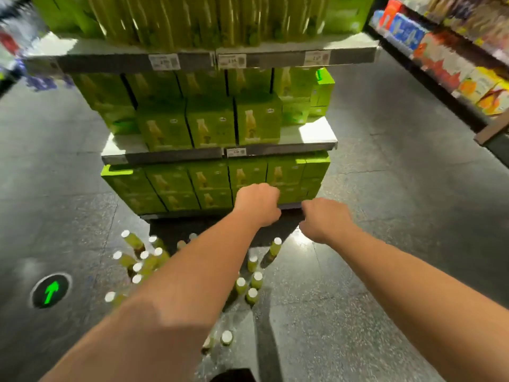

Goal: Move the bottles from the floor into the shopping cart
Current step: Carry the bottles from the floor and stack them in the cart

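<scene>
With the left hand [257,205] fisted and the right hand [323,220] loosely curled, both empty, the bottles [257,279] stand crowded on the floor [358,271] below their fingers [309,208], so a hasty reach could topple neighbours.

Bottles [257,280] crowd the floor [385,244] in the near middle and near left, packed close. Far behind them a shelf [275,148] of green boxes [212,128] blocks the way. Right, the floor lies bare.

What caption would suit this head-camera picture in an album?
A person's left hand and right hand stretch out above white-capped bottles standing on a shop floor before shelves of green boxes.
</scene>
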`<control>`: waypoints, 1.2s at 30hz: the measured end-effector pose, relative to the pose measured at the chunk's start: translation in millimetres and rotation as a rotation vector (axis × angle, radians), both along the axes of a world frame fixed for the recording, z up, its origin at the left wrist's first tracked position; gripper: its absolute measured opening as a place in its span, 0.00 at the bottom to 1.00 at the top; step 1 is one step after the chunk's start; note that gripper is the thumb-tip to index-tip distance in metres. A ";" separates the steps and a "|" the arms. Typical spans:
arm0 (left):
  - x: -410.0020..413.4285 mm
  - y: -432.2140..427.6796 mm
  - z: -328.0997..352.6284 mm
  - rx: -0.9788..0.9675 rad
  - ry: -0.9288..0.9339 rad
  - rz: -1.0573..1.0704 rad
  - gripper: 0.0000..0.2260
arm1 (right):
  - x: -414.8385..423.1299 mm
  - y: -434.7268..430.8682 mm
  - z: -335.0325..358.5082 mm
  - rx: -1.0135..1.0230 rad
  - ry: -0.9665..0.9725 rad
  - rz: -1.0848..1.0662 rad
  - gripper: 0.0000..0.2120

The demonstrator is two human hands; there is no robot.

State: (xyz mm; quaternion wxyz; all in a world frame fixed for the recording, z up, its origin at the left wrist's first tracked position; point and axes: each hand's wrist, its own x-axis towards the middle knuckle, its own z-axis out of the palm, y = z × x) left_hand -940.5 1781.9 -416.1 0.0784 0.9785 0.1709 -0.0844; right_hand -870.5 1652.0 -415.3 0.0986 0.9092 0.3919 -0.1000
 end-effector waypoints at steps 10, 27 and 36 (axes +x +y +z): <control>36.0 21.4 -119.7 -0.154 0.129 0.305 0.12 | 80.4 44.0 -114.0 -0.059 0.179 0.192 0.11; 118.7 44.7 -545.9 -0.242 0.438 0.621 0.21 | 196.8 114.1 -552.7 -0.213 0.284 0.442 0.16; 121.2 44.8 -638.6 -0.296 0.573 0.596 0.20 | 214.3 120.6 -651.2 -0.262 0.342 0.505 0.17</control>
